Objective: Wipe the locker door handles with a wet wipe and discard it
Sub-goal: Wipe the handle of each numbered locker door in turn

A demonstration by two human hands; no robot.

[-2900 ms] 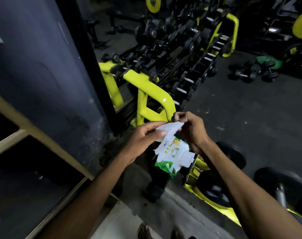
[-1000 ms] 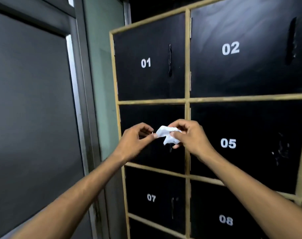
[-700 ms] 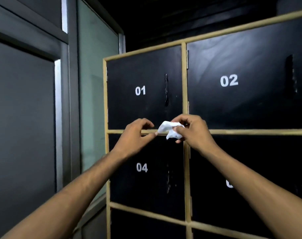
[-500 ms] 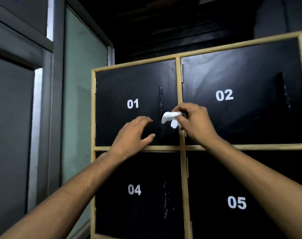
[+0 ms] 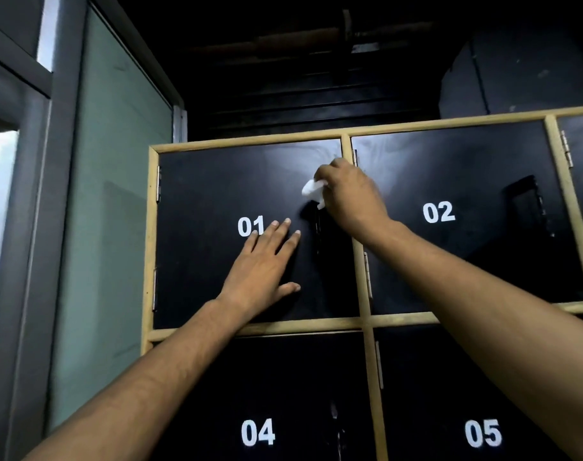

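Note:
A crumpled white wet wipe [image 5: 312, 191] is pinched in my right hand [image 5: 348, 197], held against the top of the black vertical handle [image 5: 317, 231] of locker door 01 [image 5: 216, 181]. My left hand [image 5: 263, 264] lies flat on door 01 with fingers straight, just left of the handle, partly covering the white number. The handle's upper end is hidden behind the wipe and my right fingers.
Black locker doors 02 [image 5: 449, 168], 04 [image 5: 276, 394] and 05 [image 5: 449, 377] sit in a light wooden frame [image 5: 356, 284]. Door 02's handle [image 5: 529, 207] is at its right side. A frosted glass partition [image 5: 117, 211] in a grey frame stands to the left.
The view rose to the top row of lockers. My left hand let go of the wipe and went flat onto door 01. My right hand carried the wipe up to door 01's handle.

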